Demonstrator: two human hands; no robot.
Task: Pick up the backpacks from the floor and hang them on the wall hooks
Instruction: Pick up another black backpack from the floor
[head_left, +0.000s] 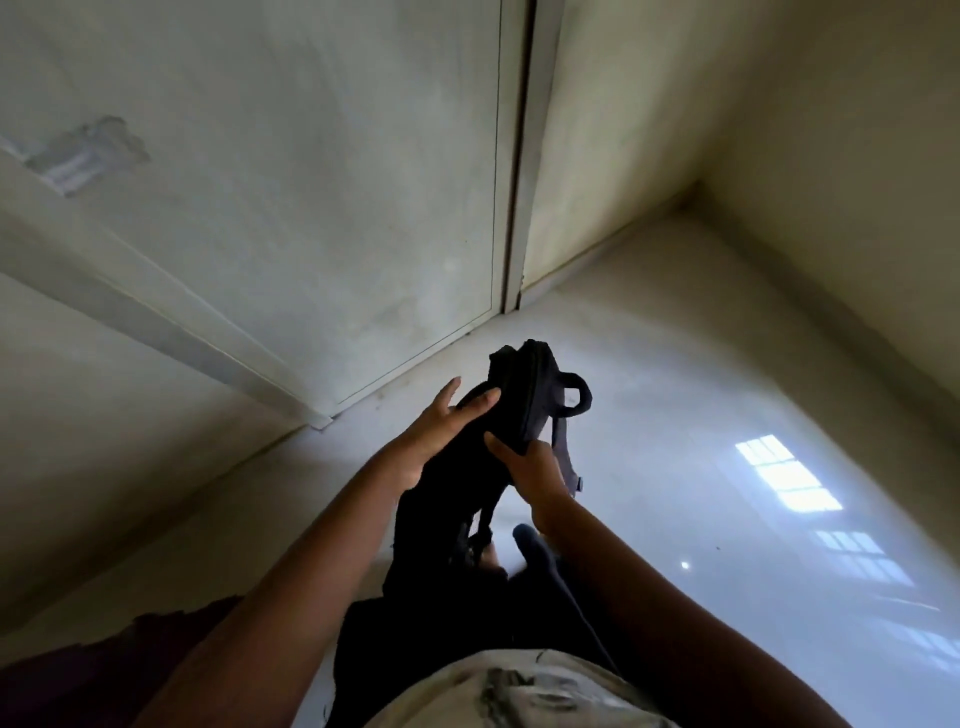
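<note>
A black backpack (524, 395) is held up off the floor in front of me, near the middle of the head view. My left hand (441, 426) grips its left side with the fingers spread over the fabric. My right hand (530, 467) clasps its lower right edge. The carry loop (579, 397) sticks out to the right at the top, and a strap (563, 452) dangles below it. The bag's lower part hangs down between my forearms. No wall hooks are in view.
A pale closed door (311, 208) with its frame (519, 156) stands ahead on the left. Cream walls (779, 130) meet in a corner at the right. The glossy white floor (727, 415) reflects a window. A dark object (130, 660) lies at the lower left.
</note>
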